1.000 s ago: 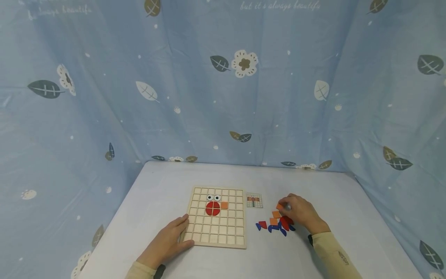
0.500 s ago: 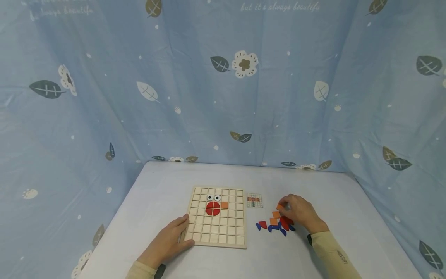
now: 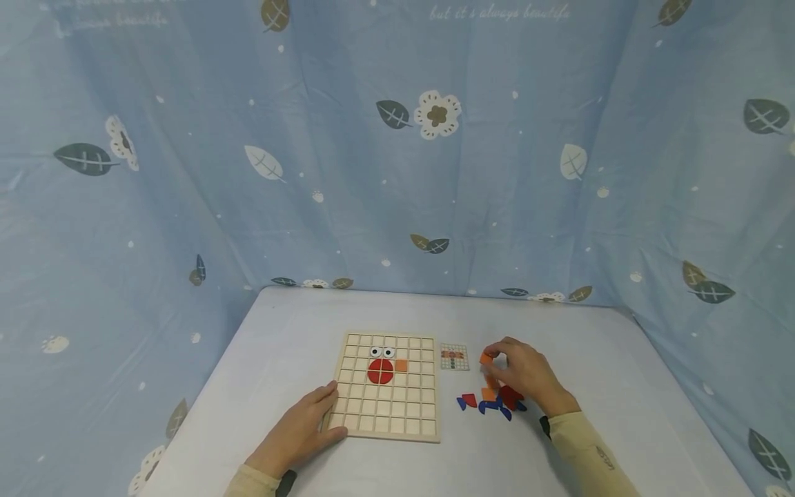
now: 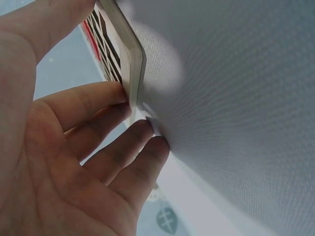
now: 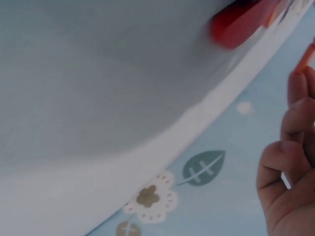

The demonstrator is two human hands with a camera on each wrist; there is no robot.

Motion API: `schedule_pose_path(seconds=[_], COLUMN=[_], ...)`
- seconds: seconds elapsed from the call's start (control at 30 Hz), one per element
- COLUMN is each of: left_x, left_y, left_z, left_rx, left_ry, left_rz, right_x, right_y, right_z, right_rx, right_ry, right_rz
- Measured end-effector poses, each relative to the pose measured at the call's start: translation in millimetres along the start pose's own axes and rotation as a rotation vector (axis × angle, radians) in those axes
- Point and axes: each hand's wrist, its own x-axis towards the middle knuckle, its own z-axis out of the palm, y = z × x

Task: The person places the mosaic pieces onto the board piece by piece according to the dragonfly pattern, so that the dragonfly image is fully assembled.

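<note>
My left hand [image 3: 298, 428] lies at the near left corner of a wooden grid board [image 3: 384, 428], fingertips along its left edge and thumb by its front edge. In the left wrist view, fingers [image 4: 106, 101] touch the board's side. Two eye tiles [image 3: 381, 352], a red circle of quarter pieces [image 3: 380, 371] and an orange square [image 3: 401, 366] sit in the grid. My right hand [image 3: 524, 373] pinches another orange square tile [image 3: 486, 359] between thumb and fingertips, above the loose pieces; its edge also shows in the right wrist view.
A small pattern card [image 3: 454, 357] lies right of the board. Below my right hand are more orange squares [image 3: 488, 394], red pieces [image 3: 511, 397] and blue pieces [image 3: 489, 405], some overlapping. A blue printed curtain [image 3: 397, 172] surrounds the white table [image 3: 298, 317].
My right hand has lifted the orange square off the pile and moved it a little left, toward the card. The left hand and the board stay put.
</note>
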Motion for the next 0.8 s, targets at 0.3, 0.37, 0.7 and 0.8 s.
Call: schedule_pose_path(seconds=[0.3,0.37,0.7,0.8], left_x=[0.2,0.2,0.6,1.1], left_y=[1.7,1.7,2.6,1.7], left_z=[-0.2,-0.3,0.2,1.6], left_rx=[-0.01,-0.009,-0.01,-0.001], left_ry=[0.005,0.003,0.007,0.016], left_rz=[0.012,0.012,0.003,0.011], right_x=[9.5,11.3,17.2,19.8], right_y=[-26.2,-31.6,-58.0,-64.6], right_z=[14.5,18.9,33.8,37.6], right_rx=[0.081,0.089,0.11,0.113], right_ry=[0.162,0.178,0.133,0.132], right_rz=[-0.217,-0.257,-0.335,-0.364])
